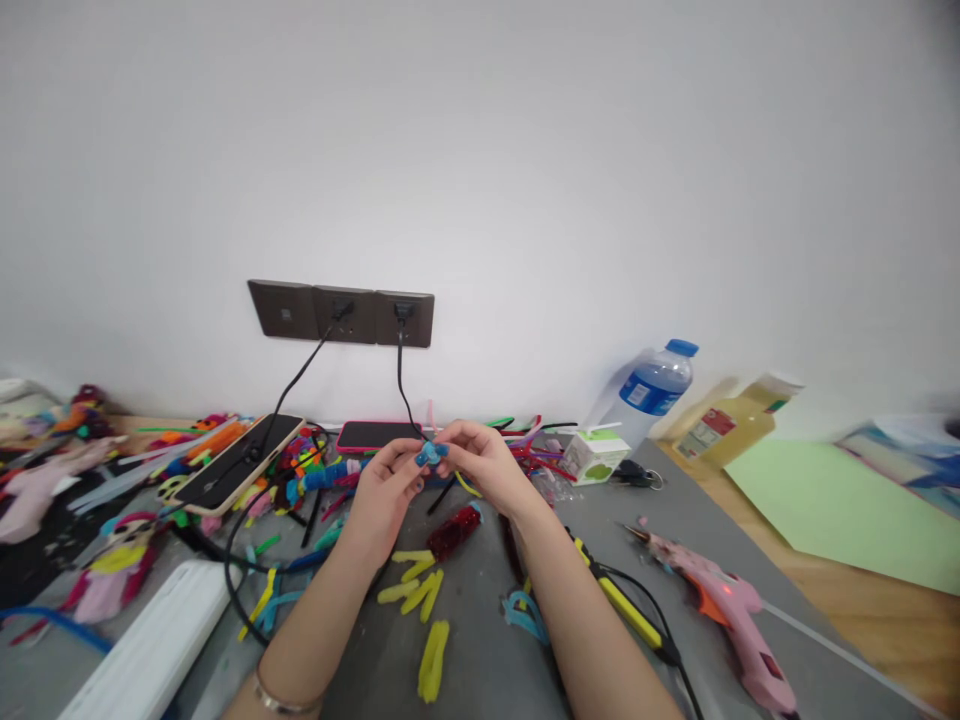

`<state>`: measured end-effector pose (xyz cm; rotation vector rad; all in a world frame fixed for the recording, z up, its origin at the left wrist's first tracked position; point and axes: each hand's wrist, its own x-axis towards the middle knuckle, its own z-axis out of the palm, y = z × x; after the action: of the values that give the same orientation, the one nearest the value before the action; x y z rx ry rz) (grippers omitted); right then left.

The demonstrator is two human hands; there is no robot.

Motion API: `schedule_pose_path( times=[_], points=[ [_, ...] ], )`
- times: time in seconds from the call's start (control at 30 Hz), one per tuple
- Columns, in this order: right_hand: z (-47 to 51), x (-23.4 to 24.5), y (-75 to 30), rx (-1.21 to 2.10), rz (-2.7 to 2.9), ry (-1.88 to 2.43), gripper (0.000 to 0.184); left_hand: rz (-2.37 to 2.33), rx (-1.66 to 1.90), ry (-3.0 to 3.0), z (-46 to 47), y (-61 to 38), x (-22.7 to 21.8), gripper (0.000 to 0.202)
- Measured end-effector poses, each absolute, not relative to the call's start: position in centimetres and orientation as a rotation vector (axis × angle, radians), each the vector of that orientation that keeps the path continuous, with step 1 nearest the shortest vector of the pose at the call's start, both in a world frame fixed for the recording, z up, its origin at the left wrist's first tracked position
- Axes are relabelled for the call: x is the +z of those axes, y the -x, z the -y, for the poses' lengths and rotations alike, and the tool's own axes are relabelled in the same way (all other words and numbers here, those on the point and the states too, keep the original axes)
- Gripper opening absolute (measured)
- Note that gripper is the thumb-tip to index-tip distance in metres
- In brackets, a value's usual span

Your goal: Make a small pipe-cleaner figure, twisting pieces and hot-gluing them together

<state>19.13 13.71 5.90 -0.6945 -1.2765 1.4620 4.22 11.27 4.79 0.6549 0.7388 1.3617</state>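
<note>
My left hand (386,493) and my right hand (484,462) meet above the grey mat, fingertips pinched together. Between them is a small light-blue fuzzy piece (431,454), apparently pipe cleaner, largely covered by the fingers and blue nails. Below the hands lies a dark red fuzzy roll (454,532). Several folded yellow pipe cleaner pieces (433,662) are spread on the mat between my forearms. Looped light-blue pipe cleaner (525,615) rests by my right forearm.
At right are a pink glue gun (731,610), yellow-handled pliers (630,612), a small white box (595,455) and a tilted water bottle (651,390). A phone (244,460), fuzzy dolls (116,570) and a white power strip (154,640) lie left. Black cables hang from wall sockets (341,315).
</note>
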Motion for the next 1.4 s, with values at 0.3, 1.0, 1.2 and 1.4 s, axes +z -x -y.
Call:
schedule_pose_path(
  times=[0.3,1.0,1.2,1.4],
  points=[
    [-13.68,5.59,-19.26,1.279,1.451,0.724,0.025,-0.732,1.367,-0.643,-11.32,-4.15,4.42,0.035],
    [-13.59,5.54,-19.35,1.215,1.471,0.719,0.021,-0.751,1.405,-0.85,-10.98,-4.21,5.09,0.04],
    [-13.52,5.64,-19.39,1.215,1.484,0.671,0.02,-0.707,1.397,-0.942,-10.87,-4.13,5.31,0.043],
    [-13.68,5.26,-19.37,1.236,1.468,0.694,0.022,-0.74,1.397,-0.958,-11.14,-4.05,4.6,0.044]
  ],
)
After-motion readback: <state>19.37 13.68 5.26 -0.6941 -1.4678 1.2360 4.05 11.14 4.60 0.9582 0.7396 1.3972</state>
